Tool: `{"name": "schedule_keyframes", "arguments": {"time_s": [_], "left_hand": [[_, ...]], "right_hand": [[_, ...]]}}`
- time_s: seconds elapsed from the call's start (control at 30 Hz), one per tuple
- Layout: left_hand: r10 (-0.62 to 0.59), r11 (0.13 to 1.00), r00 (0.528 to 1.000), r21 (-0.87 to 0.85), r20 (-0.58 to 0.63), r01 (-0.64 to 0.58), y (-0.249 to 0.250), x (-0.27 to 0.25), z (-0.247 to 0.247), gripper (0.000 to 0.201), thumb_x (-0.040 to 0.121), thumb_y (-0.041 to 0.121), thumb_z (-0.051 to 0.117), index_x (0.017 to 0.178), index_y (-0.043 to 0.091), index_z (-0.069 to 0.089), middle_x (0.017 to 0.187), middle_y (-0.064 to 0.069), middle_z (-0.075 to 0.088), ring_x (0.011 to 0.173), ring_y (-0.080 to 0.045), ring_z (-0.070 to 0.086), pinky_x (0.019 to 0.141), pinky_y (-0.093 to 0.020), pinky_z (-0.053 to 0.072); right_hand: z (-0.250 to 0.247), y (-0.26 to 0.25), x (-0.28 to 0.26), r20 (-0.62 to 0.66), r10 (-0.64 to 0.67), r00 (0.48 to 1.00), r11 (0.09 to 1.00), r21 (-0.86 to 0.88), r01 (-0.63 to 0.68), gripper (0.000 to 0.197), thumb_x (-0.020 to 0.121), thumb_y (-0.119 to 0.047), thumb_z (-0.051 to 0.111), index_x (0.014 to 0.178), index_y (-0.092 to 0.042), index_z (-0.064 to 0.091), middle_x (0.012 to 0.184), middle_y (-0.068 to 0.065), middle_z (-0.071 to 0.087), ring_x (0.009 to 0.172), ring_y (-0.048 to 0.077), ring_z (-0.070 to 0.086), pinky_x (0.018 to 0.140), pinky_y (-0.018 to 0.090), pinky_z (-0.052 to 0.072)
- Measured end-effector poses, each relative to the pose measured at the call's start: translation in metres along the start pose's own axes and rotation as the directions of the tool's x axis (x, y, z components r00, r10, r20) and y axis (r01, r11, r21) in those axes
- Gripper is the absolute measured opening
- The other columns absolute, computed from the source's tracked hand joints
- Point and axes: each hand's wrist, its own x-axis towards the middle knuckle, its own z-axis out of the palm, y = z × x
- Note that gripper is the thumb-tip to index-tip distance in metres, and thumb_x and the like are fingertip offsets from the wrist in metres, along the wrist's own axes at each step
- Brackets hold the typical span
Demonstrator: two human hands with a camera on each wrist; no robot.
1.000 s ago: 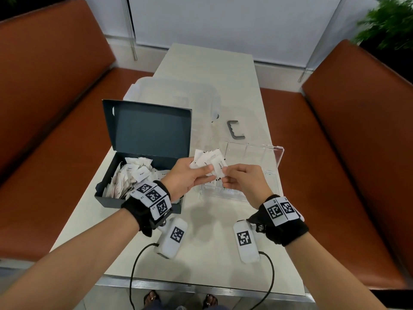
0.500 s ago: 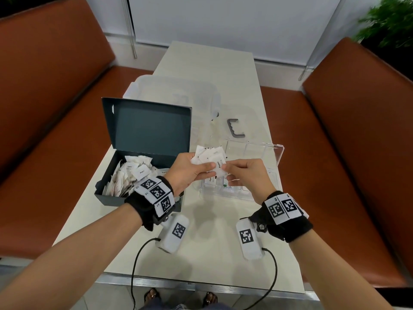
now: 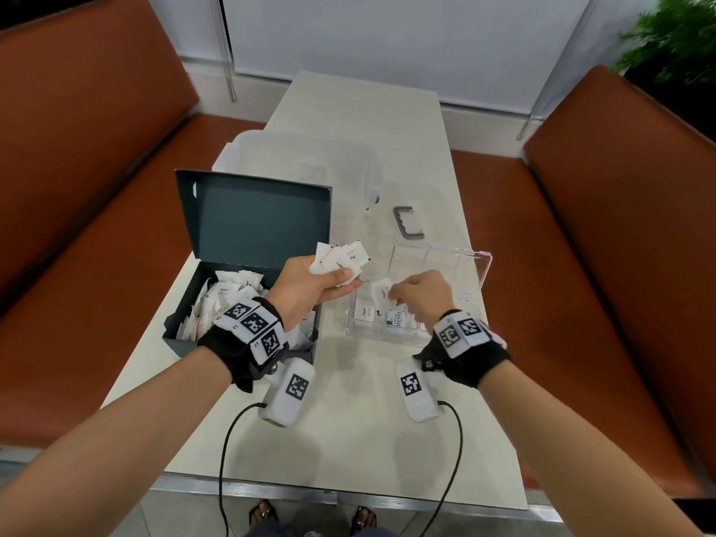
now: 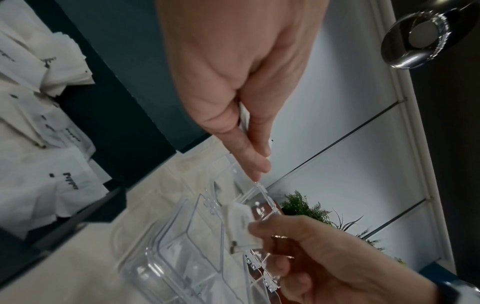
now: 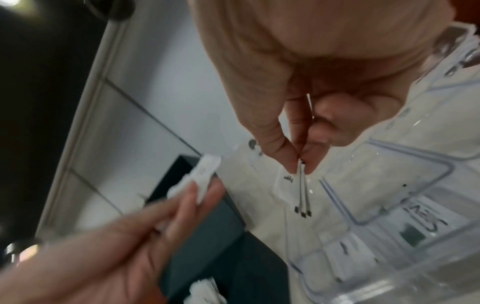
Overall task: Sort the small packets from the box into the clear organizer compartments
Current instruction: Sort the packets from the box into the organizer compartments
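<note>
- Head view: the right hand pinches a few small white paper packets just above the clear plastic organizer on the desk.
- Left hand clutches a fanned bunch beside the organizer.
- A few packets lie in its near compartments; the dark box left of it looks far from emptied.

Bright, even; wrist views seemingly motion-blurred

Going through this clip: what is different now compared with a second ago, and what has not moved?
The right hand has pulled away from the left hand, taking a few packets pinched from the bunch, and moved down over the clear organizer. The left hand still grips the rest. The box, organizer and the packets already in it stayed put.
</note>
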Motion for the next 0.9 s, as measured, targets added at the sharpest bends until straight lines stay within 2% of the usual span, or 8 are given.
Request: {"name": "schedule_keyframes", "arguments": {"time_s": [0.1, 0.17, 0.23, 0.37, 0.57, 0.7, 0.83, 0.9], "left_hand": [[0.002, 1.0, 1.0, 0.004, 0.008, -0.002, -0.002, -0.002, -0.003, 0.033, 0.087, -0.005, 0.064, 0.119, -0.007, 0.058, 0.113, -0.018, 0.069, 0.095, -0.029, 0.072, 0.071, -0.021, 0.057], [0.002, 1.0, 1.0, -0.008, 0.013, -0.002, -0.003, -0.003, -0.005, 0.032, 0.087, -0.005, 0.064, 0.118, -0.007, 0.059, 0.113, -0.018, 0.069, 0.095, -0.029, 0.072, 0.072, -0.021, 0.057], [0.0, 1.0, 1.0, -0.009, 0.015, 0.0, -0.003, -0.005, -0.009, 0.031, 0.087, -0.005, 0.065, 0.118, -0.006, 0.059, 0.113, -0.017, 0.069, 0.096, -0.028, 0.072, 0.073, -0.021, 0.057], [-0.001, 1.0, 1.0, -0.004, 0.022, 0.001, -0.004, -0.008, -0.019, 0.024, 0.088, -0.003, 0.065, 0.111, -0.002, 0.062, 0.11, -0.016, 0.071, 0.097, -0.028, 0.071, 0.076, -0.023, 0.058], [0.002, 1.0, 1.0, -0.03, 0.02, -0.002, -0.007, -0.011, -0.033, 0.028, 0.087, -0.002, 0.066, 0.115, -0.005, 0.061, 0.112, -0.017, 0.07, 0.1, -0.03, 0.07, 0.082, -0.028, 0.058], [-0.004, 0.999, 1.0, -0.046, 0.029, 0.006, -0.006, -0.013, -0.036, 0.029, 0.087, -0.001, 0.066, 0.116, -0.004, 0.061, 0.111, -0.016, 0.071, 0.099, -0.03, 0.071, 0.077, -0.024, 0.057], [-0.009, 0.999, 0.999, -0.045, 0.046, 0.012, -0.005, -0.015, -0.035, 0.032, 0.088, -0.001, 0.066, 0.119, -0.005, 0.06, 0.114, -0.016, 0.07, 0.1, -0.029, 0.07, 0.079, -0.025, 0.058], [-0.016, 0.999, 0.999, -0.039, 0.043, 0.017, -0.005, -0.015, -0.034, 0.033, 0.088, -0.002, 0.065, 0.121, -0.006, 0.059, 0.116, -0.018, 0.069, 0.1, -0.03, 0.07, 0.082, -0.027, 0.058]], "right_hand": [[0.024, -0.005, 0.012, 0.029, 0.007, 1.0, 0.969, -0.249, 0.001, 0.019, 0.077, -0.017, 0.067, 0.088, -0.002, 0.07, 0.085, 0.012, 0.069, 0.069, 0.023, 0.062, 0.063, 0.03, 0.051], [0.037, -0.007, 0.019, 0.016, 0.002, 1.0, 0.925, -0.381, 0.004, 0.02, 0.078, -0.02, 0.067, 0.094, -0.008, 0.065, 0.09, 0.008, 0.065, 0.077, 0.025, 0.064, 0.067, 0.032, 0.052], [0.046, -0.008, 0.025, -0.014, -0.016, 1.0, 0.874, -0.486, 0.007, 0.019, 0.08, -0.02, 0.065, 0.095, -0.011, 0.061, 0.089, 0.006, 0.062, 0.073, 0.025, 0.061, 0.063, 0.029, 0.048], [0.059, -0.003, 0.036, -0.063, -0.084, 0.994, 0.796, -0.604, 0.029, 0.006, 0.08, -0.018, 0.06, 0.086, -0.015, 0.059, 0.07, 0.0, 0.053, 0.053, 0.017, 0.046, 0.052, 0.025, 0.036], [0.071, 0.009, 0.044, -0.05, -0.166, 0.985, 0.687, -0.722, 0.079, 0.009, 0.081, -0.021, 0.065, 0.078, -0.017, 0.057, 0.08, 0.005, 0.064, 0.061, 0.026, 0.054, 0.055, 0.027, 0.039], [0.073, 0.009, 0.048, 0.026, -0.185, 0.982, 0.523, -0.844, 0.121, 0.031, 0.082, -0.022, 0.066, 0.069, -0.02, 0.038, 0.078, 0.002, 0.06, 0.064, 0.024, 0.053, 0.057, 0.029, 0.038], [0.074, 0.003, 0.046, 0.168, -0.168, 0.971, 0.337, -0.916, 0.217, 0.013, 0.083, -0.022, 0.064, 0.086, -0.02, 0.051, 0.092, 0.0, 0.063, 0.083, 0.024, 0.065, 0.061, 0.029, 0.038], [0.074, 0.0, 0.044, 0.224, -0.165, 0.96, 0.252, -0.932, 0.261, 0.011, 0.085, -0.02, 0.061, 0.095, -0.02, 0.057, 0.093, 0.0, 0.063, 0.085, 0.024, 0.065, 0.061, 0.029, 0.038]]}}
